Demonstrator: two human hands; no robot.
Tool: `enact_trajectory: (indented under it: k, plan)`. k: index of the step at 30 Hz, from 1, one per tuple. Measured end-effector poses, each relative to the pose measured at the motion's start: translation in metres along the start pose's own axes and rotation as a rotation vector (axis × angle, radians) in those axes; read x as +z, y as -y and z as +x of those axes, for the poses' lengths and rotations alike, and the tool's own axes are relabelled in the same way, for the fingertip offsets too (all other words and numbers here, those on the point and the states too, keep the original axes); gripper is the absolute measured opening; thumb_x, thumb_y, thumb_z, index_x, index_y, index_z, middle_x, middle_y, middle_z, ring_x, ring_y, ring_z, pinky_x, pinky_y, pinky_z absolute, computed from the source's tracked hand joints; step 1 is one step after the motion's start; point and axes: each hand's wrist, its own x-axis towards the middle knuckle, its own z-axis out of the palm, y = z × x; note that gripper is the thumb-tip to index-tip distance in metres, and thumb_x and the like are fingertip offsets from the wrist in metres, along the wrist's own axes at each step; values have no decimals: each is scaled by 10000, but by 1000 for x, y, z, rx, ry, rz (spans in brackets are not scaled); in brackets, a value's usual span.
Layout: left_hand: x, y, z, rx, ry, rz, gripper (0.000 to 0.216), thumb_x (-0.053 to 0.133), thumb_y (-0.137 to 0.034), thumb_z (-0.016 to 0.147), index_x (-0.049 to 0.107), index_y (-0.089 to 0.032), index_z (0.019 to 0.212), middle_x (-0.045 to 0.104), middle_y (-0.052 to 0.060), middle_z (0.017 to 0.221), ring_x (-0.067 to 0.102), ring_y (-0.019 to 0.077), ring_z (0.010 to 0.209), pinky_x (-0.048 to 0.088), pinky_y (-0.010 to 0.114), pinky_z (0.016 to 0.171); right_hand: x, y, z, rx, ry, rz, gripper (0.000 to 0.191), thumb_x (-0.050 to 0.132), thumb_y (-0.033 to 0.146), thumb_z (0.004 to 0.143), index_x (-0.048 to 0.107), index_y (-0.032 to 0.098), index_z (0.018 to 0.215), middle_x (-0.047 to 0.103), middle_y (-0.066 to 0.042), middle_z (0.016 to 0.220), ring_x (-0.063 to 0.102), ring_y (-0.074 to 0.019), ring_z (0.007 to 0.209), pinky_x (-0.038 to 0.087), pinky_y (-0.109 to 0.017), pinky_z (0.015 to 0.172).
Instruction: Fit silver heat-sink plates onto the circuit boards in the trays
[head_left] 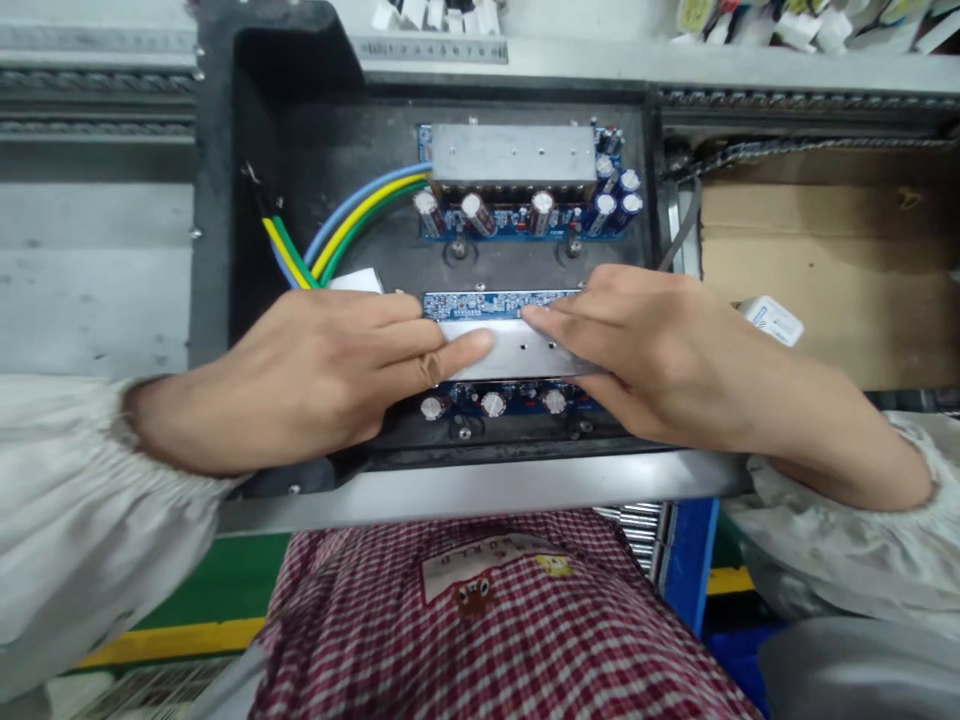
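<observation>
Black tray [225, 200] sits on the grey tabletop [90, 300] and spans under both hands; its near edge is just below the wrists, along a metal rail [487, 485]. Cardboard sheet [825, 270] lies right of the right hand, hard against the tray's right wall. Far board [517, 190] with metal cover is beyond the fingertips, with a strip of bare tray floor between it and the hands. Near board [499, 350] is in the tray's front half. Left hand [315, 375] and right hand [660, 350] grip its ends, fingers flat over its metal plate, tips nearly meeting mid-board. Wire bundle [352, 215] curves beyond the left hand's knuckles, close to them. White plug [772, 320] is just behind the right hand. Open floor only top-left in the tray.
</observation>
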Motion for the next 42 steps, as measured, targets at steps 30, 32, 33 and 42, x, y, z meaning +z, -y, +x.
enact_trajectory:
  k: [30,32,33,42]
  plan:
    - [4,5,-1,-78,33,-305,491,166,-249,979,487,-215,1348,533,20,752,559,195,746,422,314,598,-4,2,1,50,-2,74,421,382,292,954,584,136,1289,711,-100,1007,641,-266,899,533,-435,784]
    - [4,4,-3,-71,21,-301,491,174,-248,978,471,-208,1367,557,28,797,566,207,783,451,332,635,-5,2,1,26,-21,59,413,399,277,942,589,131,1279,710,-98,1053,641,-271,906,537,-432,757]
    - [3,4,-3,-66,20,-294,493,176,-243,975,461,-201,1375,568,34,819,567,214,797,460,344,646,-6,1,2,12,-19,53,410,403,275,939,592,134,1274,708,-95,1071,641,-272,906,538,-430,741]
    - [6,3,-1,-14,-24,-193,471,241,-121,940,491,-172,1337,528,21,713,530,205,736,402,328,565,-8,-1,2,6,-2,62,381,434,276,926,598,174,1255,703,-88,1084,636,-258,893,540,-424,763]
